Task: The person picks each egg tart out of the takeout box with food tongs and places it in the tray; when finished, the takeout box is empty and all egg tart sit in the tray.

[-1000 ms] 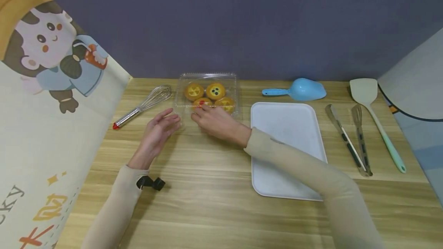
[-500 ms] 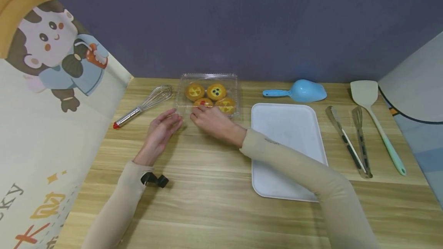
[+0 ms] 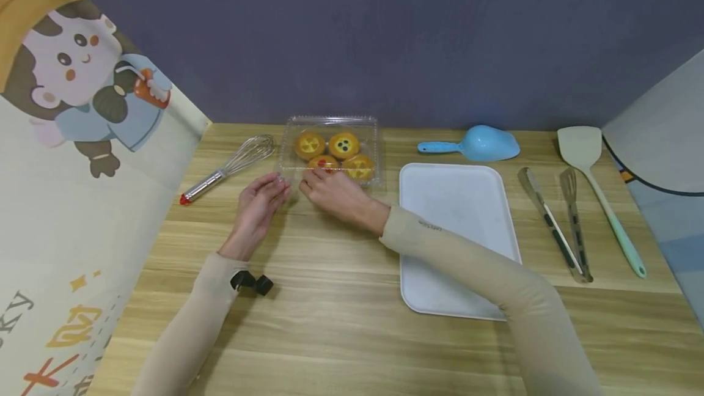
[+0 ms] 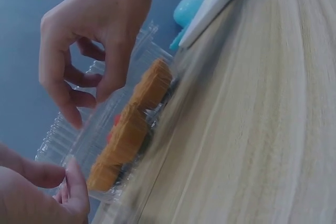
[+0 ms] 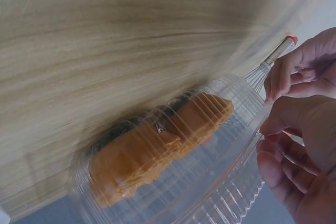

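Note:
A clear plastic clamshell box stands against the back wall, with several orange tarts inside. At the box's front left corner my left hand pinches the rim between thumb and fingers, as the left wrist view also shows. My right hand is bent over the front rim; its thumb and fingers are curled at the edge of the plastic. Part of the front tarts is hidden behind that hand in the head view. Whether the lid has come loose I cannot tell.
A whisk lies left of the box. To the right are a white tray under my right forearm, a blue scoop, metal tongs and a pale green turner. A dark wall bounds the back.
My left hand has moved slightly right, and its fingers have closed on the box's corner. My right hand has shifted a little left along the front rim.

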`<state>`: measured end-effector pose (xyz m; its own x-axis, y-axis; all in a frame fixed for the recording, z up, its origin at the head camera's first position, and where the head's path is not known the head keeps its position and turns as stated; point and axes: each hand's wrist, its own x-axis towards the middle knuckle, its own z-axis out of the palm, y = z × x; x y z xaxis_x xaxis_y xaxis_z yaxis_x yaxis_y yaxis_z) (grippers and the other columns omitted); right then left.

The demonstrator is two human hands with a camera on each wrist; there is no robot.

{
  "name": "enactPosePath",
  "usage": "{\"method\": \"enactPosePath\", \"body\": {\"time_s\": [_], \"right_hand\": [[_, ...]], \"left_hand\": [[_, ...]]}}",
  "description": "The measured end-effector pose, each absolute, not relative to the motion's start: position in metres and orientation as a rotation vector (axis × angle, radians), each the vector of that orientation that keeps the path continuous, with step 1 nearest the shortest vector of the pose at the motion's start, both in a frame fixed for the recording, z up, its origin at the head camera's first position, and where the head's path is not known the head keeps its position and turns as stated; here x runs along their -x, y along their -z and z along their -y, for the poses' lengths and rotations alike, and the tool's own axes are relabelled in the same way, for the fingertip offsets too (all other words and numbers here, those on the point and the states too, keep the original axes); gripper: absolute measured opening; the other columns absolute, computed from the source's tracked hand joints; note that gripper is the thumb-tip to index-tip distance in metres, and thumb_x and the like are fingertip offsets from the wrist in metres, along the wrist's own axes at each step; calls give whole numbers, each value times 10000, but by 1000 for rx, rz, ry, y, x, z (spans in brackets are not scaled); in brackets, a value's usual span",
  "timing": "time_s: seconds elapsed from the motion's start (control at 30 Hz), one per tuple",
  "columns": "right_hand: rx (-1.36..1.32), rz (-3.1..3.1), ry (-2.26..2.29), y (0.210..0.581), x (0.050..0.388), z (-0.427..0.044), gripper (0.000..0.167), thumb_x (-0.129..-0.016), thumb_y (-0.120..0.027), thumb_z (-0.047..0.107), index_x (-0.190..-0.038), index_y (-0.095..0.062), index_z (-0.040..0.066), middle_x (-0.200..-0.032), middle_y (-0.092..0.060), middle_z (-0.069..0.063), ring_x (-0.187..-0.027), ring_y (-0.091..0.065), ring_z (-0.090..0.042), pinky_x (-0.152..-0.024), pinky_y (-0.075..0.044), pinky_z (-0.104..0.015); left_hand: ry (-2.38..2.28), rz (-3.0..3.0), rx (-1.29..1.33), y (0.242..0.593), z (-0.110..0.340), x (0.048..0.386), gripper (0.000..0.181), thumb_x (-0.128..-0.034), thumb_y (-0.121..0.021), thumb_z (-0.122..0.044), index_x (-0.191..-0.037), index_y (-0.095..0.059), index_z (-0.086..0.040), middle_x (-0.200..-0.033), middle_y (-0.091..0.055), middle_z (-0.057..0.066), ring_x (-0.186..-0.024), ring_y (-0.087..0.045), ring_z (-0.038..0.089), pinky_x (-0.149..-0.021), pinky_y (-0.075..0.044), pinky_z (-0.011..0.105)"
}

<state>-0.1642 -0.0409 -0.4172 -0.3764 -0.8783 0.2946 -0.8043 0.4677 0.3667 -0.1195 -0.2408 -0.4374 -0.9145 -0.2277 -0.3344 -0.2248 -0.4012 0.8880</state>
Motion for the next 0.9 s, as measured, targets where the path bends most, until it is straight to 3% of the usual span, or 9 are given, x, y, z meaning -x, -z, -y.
{"method": "enactPosePath", "body": {"time_s": [0.17, 0.33, 0.6, 0.9], "right_hand": [[-1398, 2267, 244, 416, 165, 41, 244, -986, -571, 2, -1142, -715, 123, -1164, -721, -16, -1033, -709, -157, -500, -552, -208], [-1399, 2267, 254, 416, 164, 41, 248, -981, -576, 2, -1144, -712, 129, -1158, -719, -6, -1031, -705, -147, -494, -538, -195], [-1380, 2242, 240, 418, 163, 40, 247, -977, -579, -4, -1126, -709, 143, -1136, -713, 9, -1012, -703, -141, -494, -550, -208], [-1381, 2243, 241, 418, 164, 40, 256, -969, -578, -10, -1131, -704, 142, -1131, -715, 8, -983, -704, -138, -492, -537, -199]], "left_hand": [[2491, 1766, -666, 436, 239, 122, 261, -1000, -575, 80, -1226, -562, -49, -1034, -692, 3, -919, -698, 77, -951, -590, 206], [2436, 1811, -704, 436, 238, 125, 228, -999, -576, 71, -1131, -568, -115, -994, -686, -13, -864, -685, 75, -830, -567, 196], [2397, 1817, -698, 438, 237, 128, 241, -971, -585, 104, -1068, -540, -111, -879, -669, -42, -772, -680, 65, -732, -546, 178], [2383, 1833, -702, 437, 238, 129, 257, -956, -566, 143, -1029, -515, -98, -870, -662, -53, -724, -679, 54, -650, -504, 137]]}}
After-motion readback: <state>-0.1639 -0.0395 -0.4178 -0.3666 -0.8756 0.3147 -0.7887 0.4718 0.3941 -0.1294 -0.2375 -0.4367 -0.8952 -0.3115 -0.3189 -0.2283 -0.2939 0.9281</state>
